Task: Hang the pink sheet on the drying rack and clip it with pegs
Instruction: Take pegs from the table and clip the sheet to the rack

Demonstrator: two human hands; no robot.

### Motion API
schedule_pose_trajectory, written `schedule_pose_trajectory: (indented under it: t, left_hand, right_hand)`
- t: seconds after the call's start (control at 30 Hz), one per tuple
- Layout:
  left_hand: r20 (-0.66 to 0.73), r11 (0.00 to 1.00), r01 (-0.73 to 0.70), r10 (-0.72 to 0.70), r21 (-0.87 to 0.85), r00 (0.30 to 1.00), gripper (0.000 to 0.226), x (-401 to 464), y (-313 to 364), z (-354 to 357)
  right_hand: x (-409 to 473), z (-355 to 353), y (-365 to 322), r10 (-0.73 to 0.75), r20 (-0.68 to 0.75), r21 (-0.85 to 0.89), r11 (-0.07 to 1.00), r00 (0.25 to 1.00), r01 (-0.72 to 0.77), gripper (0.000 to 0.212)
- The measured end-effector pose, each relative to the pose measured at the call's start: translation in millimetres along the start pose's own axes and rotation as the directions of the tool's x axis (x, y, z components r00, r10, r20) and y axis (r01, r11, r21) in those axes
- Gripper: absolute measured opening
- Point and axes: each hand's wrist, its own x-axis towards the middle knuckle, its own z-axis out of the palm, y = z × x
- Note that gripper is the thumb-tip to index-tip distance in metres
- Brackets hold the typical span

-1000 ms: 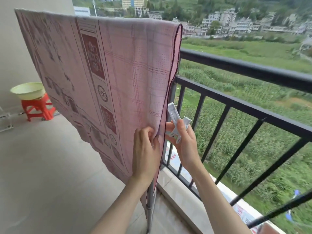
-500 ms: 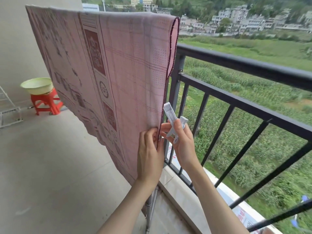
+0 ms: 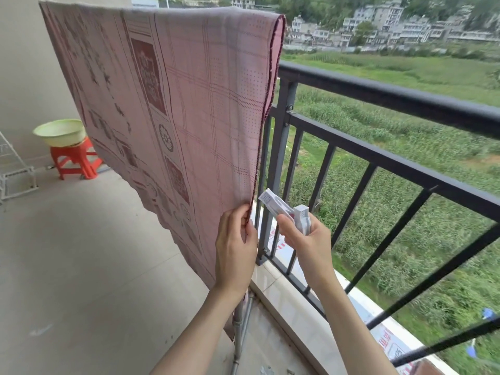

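Note:
The pink patterned sheet (image 3: 167,104) hangs folded over the top bar of the drying rack, which it hides. Only the rack's metal leg (image 3: 241,328) shows below the cloth. My left hand (image 3: 234,239) pinches the sheet's dark red right edge about waist high. Just right of that edge, my right hand (image 3: 308,239) grips white plastic pegs (image 3: 284,209), which stick up out of the fist and stand a little apart from the cloth.
A black balcony railing (image 3: 378,98) runs along the right, close behind the sheet, with a tiled ledge (image 3: 292,301) at its foot. At far left a pale green basin (image 3: 61,131) sits on a red stool (image 3: 75,163), beside a white wire rack (image 3: 13,169).
My right hand with the pegs has drawn slightly right, away from the sheet's edge. My left hand keeps its pinch on the edge. The view has shifted a little.

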Motion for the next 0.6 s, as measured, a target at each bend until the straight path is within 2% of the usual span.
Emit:
schedule_pose_trajectory:
  t: [0.17,0.4,0.6]
  left_hand:
    - [0.001,0.998,-0.062,0.062,0.025,0.998,0.030,-1.3,-1.6,1.8]
    - [0.018,0.998,-0.054,0.055,-0.012,0.998,0.030,-6.0,-4.2,5.4]
    - [0.055,0.997,-0.072,0.072,-0.004,0.996,0.030,-7.3,-6.6,4.0]
  right_hand:
    - [-14.7,-11.9,2.0,-0.143,-0.002,-0.276,0.951,0.990,0.137,0.028]
    - [-8.5,-2.7,-15.2,-0.318,0.026,-0.469,0.833,0.948,0.293,0.052]
    - [-2.9,8.6,-21.7,-0.370,0.072,-0.583,0.738,0.926,0.340,0.043]
